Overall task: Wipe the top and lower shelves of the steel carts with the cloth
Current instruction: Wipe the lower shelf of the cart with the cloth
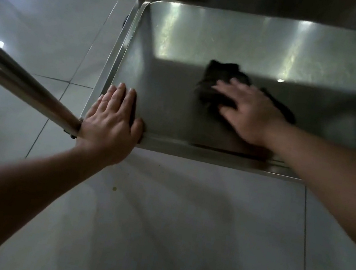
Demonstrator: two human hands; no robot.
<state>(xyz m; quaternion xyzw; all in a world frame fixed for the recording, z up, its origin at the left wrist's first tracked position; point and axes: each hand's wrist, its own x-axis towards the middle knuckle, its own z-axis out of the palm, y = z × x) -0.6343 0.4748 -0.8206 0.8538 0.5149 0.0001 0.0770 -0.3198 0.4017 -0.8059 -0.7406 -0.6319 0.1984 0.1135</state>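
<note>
Both hands are low over a steel cart's lower shelf (167, 109), seen from above through the head camera. Left hand (108, 126), at centre left of the frame, lies flat on the shelf's near left corner with fingers straight and close together, pointing toward the top of the frame, the thumb resting by the near rim; it holds nothing. Its wrist sits against the lower end of a round steel post (22, 83) that runs diagonally from the left edge of the frame down to that corner. Right hand (247, 113), at centre right, is blurred; its fingers are spread and stretched out toward the left, pressing flat on a dark cloth (219, 82) rather than curling round it. That cloth lies bunched on the shelf near the middle of the frame, showing mostly above and left of the fingers, with a further dark fold showing beyond the back of the hand. Shelf steel is shaded in its near part and carries bright streaks of reflected light in its upper part. A raised rim edges the shelf on its left and near sides. Pale floor tiles (179, 230) fill the lower half and the left of the frame, and a dark band crosses the top edge.
</note>
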